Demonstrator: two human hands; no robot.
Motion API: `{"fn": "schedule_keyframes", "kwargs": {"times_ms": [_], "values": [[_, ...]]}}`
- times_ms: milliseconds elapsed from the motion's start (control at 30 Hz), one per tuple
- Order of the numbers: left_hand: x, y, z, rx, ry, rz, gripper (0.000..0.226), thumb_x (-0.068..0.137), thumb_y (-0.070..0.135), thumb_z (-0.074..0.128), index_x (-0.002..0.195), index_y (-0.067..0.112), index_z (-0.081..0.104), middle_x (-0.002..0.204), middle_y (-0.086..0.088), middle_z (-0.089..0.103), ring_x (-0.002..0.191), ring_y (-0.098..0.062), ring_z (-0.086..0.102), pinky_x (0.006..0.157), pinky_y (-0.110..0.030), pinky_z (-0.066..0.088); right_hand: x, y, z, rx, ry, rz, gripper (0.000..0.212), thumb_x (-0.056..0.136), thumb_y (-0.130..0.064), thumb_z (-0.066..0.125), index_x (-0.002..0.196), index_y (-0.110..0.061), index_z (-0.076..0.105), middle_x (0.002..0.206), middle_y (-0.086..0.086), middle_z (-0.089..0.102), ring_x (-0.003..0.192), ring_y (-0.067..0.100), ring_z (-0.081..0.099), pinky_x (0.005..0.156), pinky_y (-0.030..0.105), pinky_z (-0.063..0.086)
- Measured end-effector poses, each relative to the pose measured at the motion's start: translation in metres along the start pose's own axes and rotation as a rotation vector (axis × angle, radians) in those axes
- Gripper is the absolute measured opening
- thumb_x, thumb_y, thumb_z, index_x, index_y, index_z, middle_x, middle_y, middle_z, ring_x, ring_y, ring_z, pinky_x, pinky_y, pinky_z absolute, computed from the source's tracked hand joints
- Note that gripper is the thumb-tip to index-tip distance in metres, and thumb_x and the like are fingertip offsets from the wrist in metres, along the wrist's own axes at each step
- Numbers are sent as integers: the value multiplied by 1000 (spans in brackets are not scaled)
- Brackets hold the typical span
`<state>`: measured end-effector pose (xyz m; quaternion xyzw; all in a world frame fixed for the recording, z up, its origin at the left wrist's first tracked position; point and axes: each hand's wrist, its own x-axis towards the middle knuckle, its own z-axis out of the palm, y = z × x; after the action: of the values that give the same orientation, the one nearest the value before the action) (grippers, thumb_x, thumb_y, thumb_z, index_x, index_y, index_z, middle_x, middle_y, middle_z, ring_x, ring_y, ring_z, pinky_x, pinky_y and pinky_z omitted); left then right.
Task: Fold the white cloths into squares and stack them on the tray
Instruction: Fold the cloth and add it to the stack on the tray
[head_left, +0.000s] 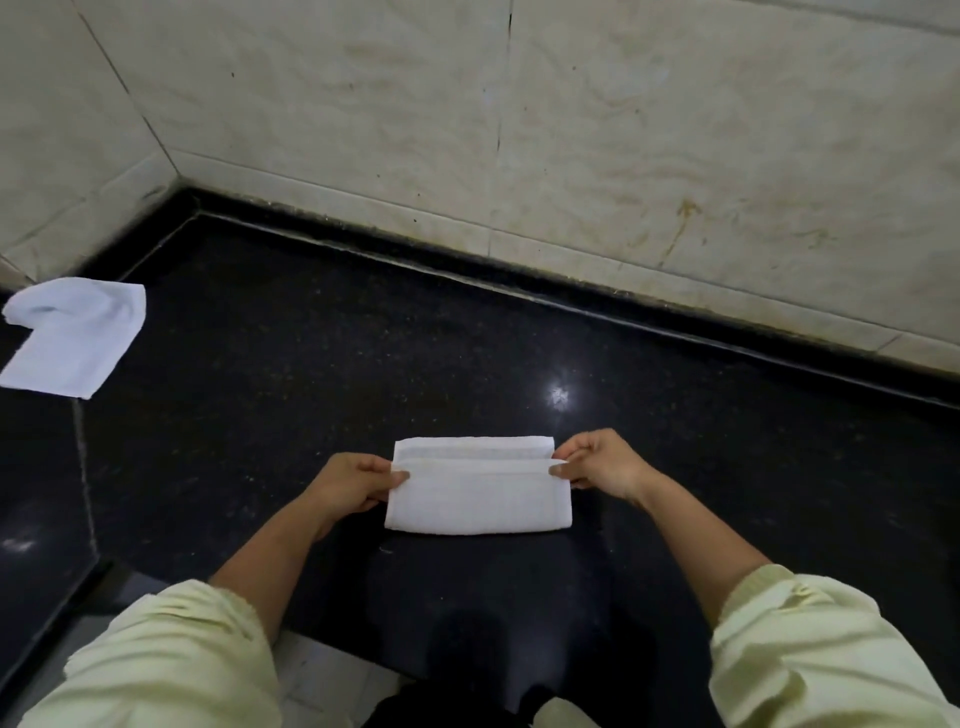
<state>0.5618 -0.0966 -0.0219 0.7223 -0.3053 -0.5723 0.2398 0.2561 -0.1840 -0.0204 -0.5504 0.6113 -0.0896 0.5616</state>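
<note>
A white cloth (478, 493) lies folded into a long rectangle on the black counter (311, 374), straight in front of me. Its upper layer stops short of the far edge, leaving a strip of the lower layer showing. My left hand (353, 480) pinches the left end of the upper layer. My right hand (597, 462) pinches the right end of the same layer. A second white cloth (72, 338) lies loose and rumpled at the far left of the counter. No tray is in view.
Cream tiled walls (623, 130) meet the counter at the back and left, forming a corner. The counter's front edge runs near my sleeves, with pale floor tiles (322, 680) below. A seam (85, 467) crosses the counter on the left.
</note>
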Motion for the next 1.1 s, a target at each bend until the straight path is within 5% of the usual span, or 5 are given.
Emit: {"fn": "schedule_keyframes", "kwargs": {"times_ms": [167, 633, 767, 900, 1100], "values": [[20, 6, 7, -74, 71, 33, 15, 88, 14, 68, 101, 6, 68, 94, -5, 67, 83, -12, 62, 66, -21, 48, 22, 3, 7, -131, 141, -65, 5, 85, -11, 72, 85, -14, 68, 81, 6, 66, 80, 18, 64, 75, 29, 54], [50, 4, 8, 112, 183, 32, 18, 90, 19, 66, 103, 6, 66, 99, -13, 66, 88, -23, 64, 63, -29, 55, 44, -5, 14, -408, 193, -65, 12, 92, -22, 61, 88, -13, 56, 74, -2, 55, 76, 18, 56, 68, 29, 46], [39, 7, 13, 504, 309, 162, 22, 90, 25, 63, 108, 13, 59, 96, -6, 62, 82, -17, 61, 73, -33, 54, 38, -3, 22, -465, 291, -69, 18, 93, -29, 60, 91, -14, 51, 84, 1, 57, 76, 19, 57, 65, 34, 48], [19, -6, 36, 700, 497, 430, 41, 90, 26, 61, 126, 16, 46, 120, -7, 45, 106, -21, 48, 77, -34, 50, 13, -1, 33, -415, 483, -192, 16, 91, -27, 61, 93, -19, 47, 92, -6, 48, 75, 14, 53, 60, 27, 39], [4, -32, 81, 826, 418, 570, 30, 88, 46, 60, 102, 20, 57, 105, 1, 51, 97, -20, 50, 77, -31, 33, -20, 9, 81, -518, 269, -293, 15, 95, -33, 54, 96, -19, 59, 92, -7, 54, 80, 10, 52, 68, 25, 42]]}}
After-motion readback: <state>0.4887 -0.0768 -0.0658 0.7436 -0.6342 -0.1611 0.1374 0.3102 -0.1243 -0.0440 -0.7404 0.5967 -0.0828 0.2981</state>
